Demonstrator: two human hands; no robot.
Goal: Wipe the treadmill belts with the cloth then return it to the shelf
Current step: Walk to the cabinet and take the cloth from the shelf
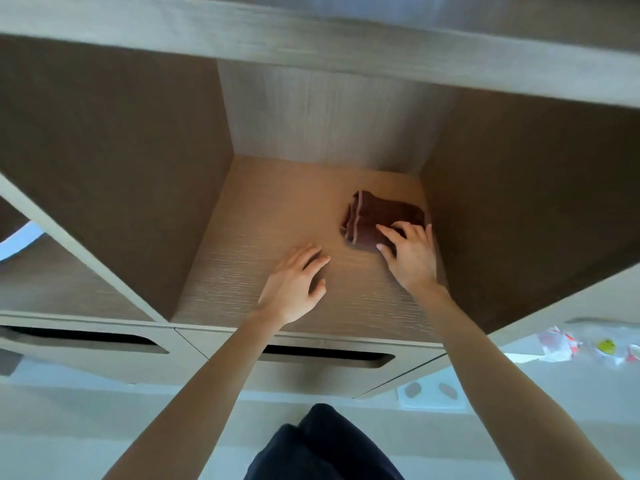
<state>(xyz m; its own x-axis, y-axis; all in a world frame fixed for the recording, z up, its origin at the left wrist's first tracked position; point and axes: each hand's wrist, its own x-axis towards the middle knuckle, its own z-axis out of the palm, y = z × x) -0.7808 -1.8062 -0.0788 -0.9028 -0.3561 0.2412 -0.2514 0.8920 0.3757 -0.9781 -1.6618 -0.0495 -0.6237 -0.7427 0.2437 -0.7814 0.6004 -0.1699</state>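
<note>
Inside the open wooden shelf compartment (277, 216), a folded dark red cloth (377, 216) lies toward the right wall. Right hand (410, 258) rests spread on its near edge, hiding that part. Left hand (294, 285) hovers open beside it, holding nothing; floor clutter (588, 348) is blurred.

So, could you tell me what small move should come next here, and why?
Probably close the right hand on the folded cloth and lift it off the shelf, or let go if the wiping is done; one picture cannot settle which. Its fingers lie spread on the cloth's near edge, not gripping. The left hand is open and empty beside it.
</note>
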